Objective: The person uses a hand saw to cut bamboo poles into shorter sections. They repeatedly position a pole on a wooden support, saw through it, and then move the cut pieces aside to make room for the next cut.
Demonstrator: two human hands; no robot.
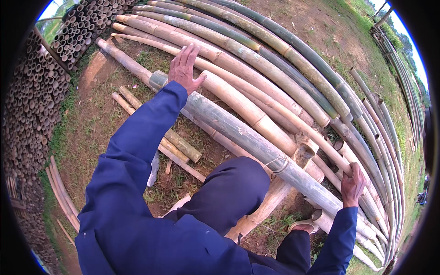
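Lying diag. over the ground w/ many other bamboo poles, the slender pale pole (284, 113) has its long axis from upper L to lower R of the view; it looks slightly curved, but the lens also bends straight lines. Its far end points to upper L, nr. the stacked poles (32, 101), whose round cut ends face the viewer; the other end goes toward the R hand, & I cannot tell exactly where it finishes. L hand (184, 68) is laid flat on the pole, fingers stretched & thumb apart, so it does not grip. R hand (354, 185) has its fingers bent round the pole, grasping it nr. the lower R part; the fingertips are partly hidden. Just below, on the person's side, a thick grey-green pole (238, 130) runs approx. in the same direction, passing close to the bent knee (243, 183). Btwn these two, a wider tan pole (243, 107) is also approx. parallel. Short cut poles (183, 144) lie on the grass, L of the knee.
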